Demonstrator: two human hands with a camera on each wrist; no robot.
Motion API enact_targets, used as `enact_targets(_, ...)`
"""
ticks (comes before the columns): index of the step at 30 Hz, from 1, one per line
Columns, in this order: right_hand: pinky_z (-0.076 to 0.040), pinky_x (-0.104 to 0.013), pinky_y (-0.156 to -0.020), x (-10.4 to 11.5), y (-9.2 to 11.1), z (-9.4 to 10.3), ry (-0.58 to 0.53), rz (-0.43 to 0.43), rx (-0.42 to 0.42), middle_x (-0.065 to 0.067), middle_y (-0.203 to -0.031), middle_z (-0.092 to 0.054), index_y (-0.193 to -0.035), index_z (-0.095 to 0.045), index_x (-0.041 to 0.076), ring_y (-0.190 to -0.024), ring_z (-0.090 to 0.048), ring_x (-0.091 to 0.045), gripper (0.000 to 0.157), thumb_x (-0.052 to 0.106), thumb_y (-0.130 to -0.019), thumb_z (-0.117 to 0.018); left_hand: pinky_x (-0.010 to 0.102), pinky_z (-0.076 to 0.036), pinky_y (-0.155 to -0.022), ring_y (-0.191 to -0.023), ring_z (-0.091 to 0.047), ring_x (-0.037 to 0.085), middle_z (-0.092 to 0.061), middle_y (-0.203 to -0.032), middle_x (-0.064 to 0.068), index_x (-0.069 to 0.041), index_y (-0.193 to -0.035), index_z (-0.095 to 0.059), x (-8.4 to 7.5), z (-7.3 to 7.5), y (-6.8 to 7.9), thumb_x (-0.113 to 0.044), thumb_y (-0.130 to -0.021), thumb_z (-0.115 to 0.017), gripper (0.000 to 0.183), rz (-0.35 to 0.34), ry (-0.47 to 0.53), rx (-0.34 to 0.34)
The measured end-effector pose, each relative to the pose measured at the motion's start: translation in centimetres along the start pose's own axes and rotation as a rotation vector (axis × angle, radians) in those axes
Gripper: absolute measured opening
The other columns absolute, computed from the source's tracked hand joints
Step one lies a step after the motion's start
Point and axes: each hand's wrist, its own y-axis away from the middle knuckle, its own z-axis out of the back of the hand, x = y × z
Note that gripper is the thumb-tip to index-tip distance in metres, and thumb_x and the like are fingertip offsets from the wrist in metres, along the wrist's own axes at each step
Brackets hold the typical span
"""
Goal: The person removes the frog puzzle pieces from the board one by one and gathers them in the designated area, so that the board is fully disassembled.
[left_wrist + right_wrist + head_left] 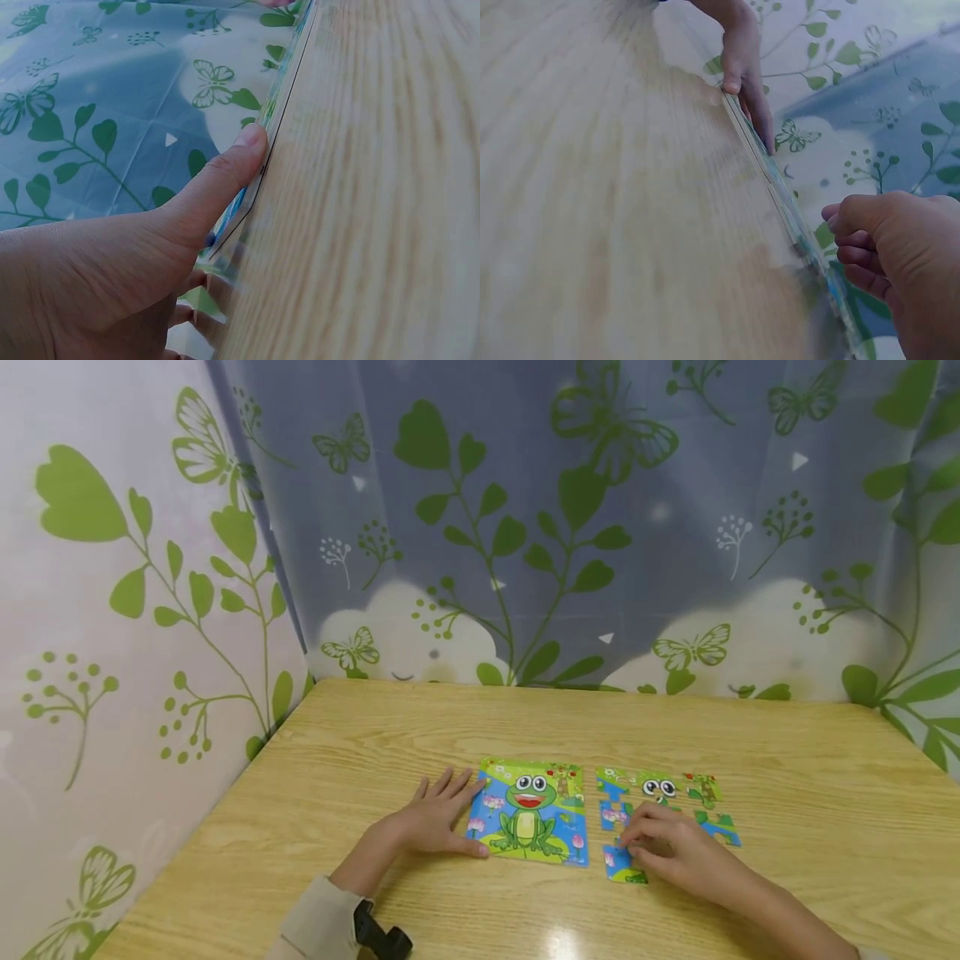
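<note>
A square picture board of a green frog (528, 814) lies flat on the wooden table. My left hand (442, 818) rests at its left side with fingers spread, the thumb (238, 161) along its edge near the lower left corner. To the right lies a partly joined frog jigsaw puzzle (660, 787), the frog's eyes in its top row. My right hand (678, 847) is over its lower middle, thumb and fingers curled together, no piece showing between the fingertips (832, 216). A corner puzzle piece (621, 868) sits just below those fingertips. The hand hides part of the puzzle.
The wooden table (450, 718) reaches back to a blue-grey curtain (525, 527) printed with green leaves and butterflies. A pale curtain (150, 652) hangs along the left side. A black strap device (381, 933) sits on my left wrist.
</note>
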Motion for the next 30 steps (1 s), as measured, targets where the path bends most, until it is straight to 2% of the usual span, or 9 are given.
enact_targets(4, -0.049, -0.023, -0.066, 0.8, -1.6, -0.4, -0.020, 0.008, -0.001, 0.008, -0.096, -0.053, -0.093, -0.066, 0.017, -0.083, -0.054, -0.009, 0.021, -0.001, -0.083, -0.066, 0.058, 0.003, -0.102, -0.136, 0.003, 0.035, -0.005, -0.152, 0.014, -0.015, -0.149, -0.014, 0.1, 0.0, 0.1, -0.063, -0.078, -0.058, 0.097, 0.003, -0.001, -0.001)
enact_targets(8, -0.047, -0.024, -0.063, 1.4, -3.6, -1.4, -0.021, 0.003, 0.041, 0.008, -0.096, -0.054, -0.094, -0.066, 0.014, -0.081, -0.051, -0.010, 0.018, 0.000, -0.084, -0.064, 0.058, 0.003, -0.102, -0.136, 0.003, 0.035, -0.005, -0.152, 0.013, -0.016, -0.149, -0.014, 0.2, -0.1, 0.1, -0.064, -0.078, -0.058, 0.097, 0.001, 0.002, -0.002)
enact_targets(12, -0.047, -0.030, -0.070, 1.8, -5.5, -2.8, 0.027, -0.036, 0.124, 0.006, -0.100, -0.055, -0.099, -0.065, 0.013, -0.089, -0.052, -0.015, 0.015, 0.006, -0.086, -0.064, 0.058, 0.003, -0.102, -0.136, 0.004, 0.035, -0.005, -0.152, 0.013, -0.016, -0.149, -0.014, 0.2, -0.1, 0.1, -0.064, -0.078, -0.058, 0.097, 0.001, 0.010, -0.004)
enact_targets(16, -0.047, -0.038, -0.079, 2.2, -7.0, -3.9, 0.100, -0.114, 0.211, 0.005, -0.106, -0.055, -0.107, -0.063, 0.014, -0.100, -0.051, -0.019, 0.020, 0.016, -0.087, -0.064, 0.058, 0.003, -0.102, -0.136, 0.004, 0.034, -0.005, -0.152, 0.012, -0.017, -0.149, -0.013, 0.1, -0.2, 0.0, -0.064, -0.078, -0.057, 0.096, 0.001, 0.006, 0.000)
enact_targets(21, -0.046, -0.041, -0.081, 2.4, -7.9, -4.6, 0.127, -0.167, 0.276, -0.002, -0.111, -0.054, -0.111, -0.063, 0.011, -0.105, -0.051, -0.025, 0.025, 0.018, -0.087, -0.064, 0.058, 0.003, -0.102, -0.136, 0.004, 0.034, -0.004, -0.152, 0.012, -0.017, -0.149, -0.012, 0.0, -0.3, -0.2, -0.065, -0.078, -0.056, 0.096, 0.002, -0.001, 0.005)
enact_targets(30, -0.046, -0.041, -0.080, 1.8, -8.0, -5.2, 0.069, -0.190, 0.270, 0.000, -0.111, -0.052, -0.113, -0.062, 0.014, -0.103, -0.050, -0.024, 0.026, 0.017, -0.087, -0.063, 0.057, 0.002, -0.103, -0.136, 0.004, 0.033, -0.004, -0.152, 0.011, -0.018, -0.150, -0.012, 0.2, -0.2, -0.1, -0.065, -0.078, -0.056, 0.096, 0.015, -0.016, 0.002)
